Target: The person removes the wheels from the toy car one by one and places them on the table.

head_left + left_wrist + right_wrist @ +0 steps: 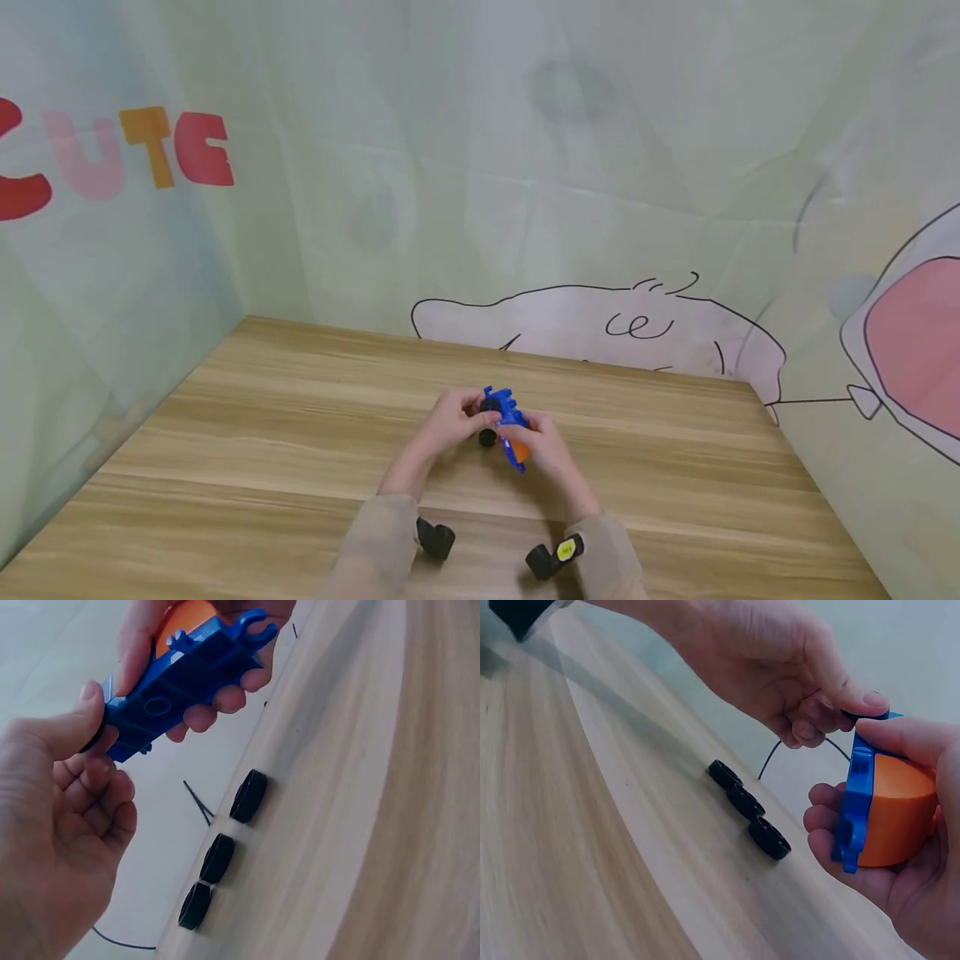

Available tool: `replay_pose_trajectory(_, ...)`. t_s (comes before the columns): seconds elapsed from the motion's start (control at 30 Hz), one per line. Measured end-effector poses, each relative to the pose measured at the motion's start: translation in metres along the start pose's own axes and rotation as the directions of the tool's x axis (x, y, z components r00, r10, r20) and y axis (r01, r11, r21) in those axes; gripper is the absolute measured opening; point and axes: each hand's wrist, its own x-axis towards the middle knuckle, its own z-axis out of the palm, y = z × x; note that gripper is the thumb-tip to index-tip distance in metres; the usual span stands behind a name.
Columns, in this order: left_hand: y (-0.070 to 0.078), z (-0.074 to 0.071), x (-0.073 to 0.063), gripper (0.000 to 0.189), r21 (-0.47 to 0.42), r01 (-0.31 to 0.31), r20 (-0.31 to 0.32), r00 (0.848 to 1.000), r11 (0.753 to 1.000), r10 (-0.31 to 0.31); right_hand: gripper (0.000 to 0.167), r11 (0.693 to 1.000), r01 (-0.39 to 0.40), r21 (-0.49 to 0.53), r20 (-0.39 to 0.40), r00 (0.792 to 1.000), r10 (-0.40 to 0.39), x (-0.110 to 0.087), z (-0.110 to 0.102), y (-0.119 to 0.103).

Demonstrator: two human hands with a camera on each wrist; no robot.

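A blue toy car chassis (pixel 180 697) with a rounded orange part (pixel 896 810) on it is held up over the table. My right hand (pixel 546 446) grips it, thumb on the side near the end and fingers curled along the blue edge. At the end away from its hook, my left hand (pixel 450 421) pinches a black wheel (pixel 93 739) between thumb and forefinger, right against the blue side. Much of that wheel is hidden by the fingers. The left hand's other fingers are curled beneath.
Three loose black wheels lie in a row on the wooden table (pixel 300 417), close to the hands: one wheel (pixel 724 775), a middle wheel (pixel 745 802) and a third wheel (pixel 769 838). Printed cloth walls (pixel 450 208) stand around the table's back and sides.
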Motion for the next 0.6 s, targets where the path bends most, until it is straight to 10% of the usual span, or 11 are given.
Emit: replay_pose_trajectory(0.6,-0.0006,0.0094,0.0005,0.036,-0.055,-0.026,-0.069,0.997,0.998,0.022,0.034,0.994,-0.075,0.074,-0.008,0.997,0.075,-0.0018,0.0003,-0.0030)
